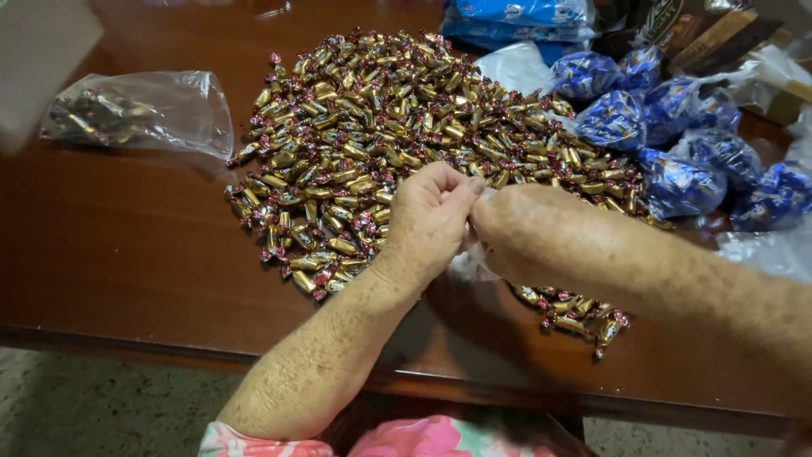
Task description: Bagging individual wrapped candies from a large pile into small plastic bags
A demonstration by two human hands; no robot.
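Small clear plastic bag (470, 264), centre of frame, low against the table edge: mostly hidden between both hands, only a crumpled white-clear fold showing. Left hand (430, 222) pinches its upper edge, fingers curled shut on the film. Right hand (529, 233) meets it from the right, fingers closed on the same edge; exact grip hidden behind the knuckles.

Judgement: the mouth of the bag is being worked open. Best done by rubbing the two layers apart with thumb and forefinger, pulling gently so the thin film does not tear.

Just above and around the hands: large heap of gold-wrapped candies (397, 127) on the brown wooden table (127, 254). Upper right: blue-wrapped candies in clear bags (677, 135). Upper left: a filled clear bag (139, 110).
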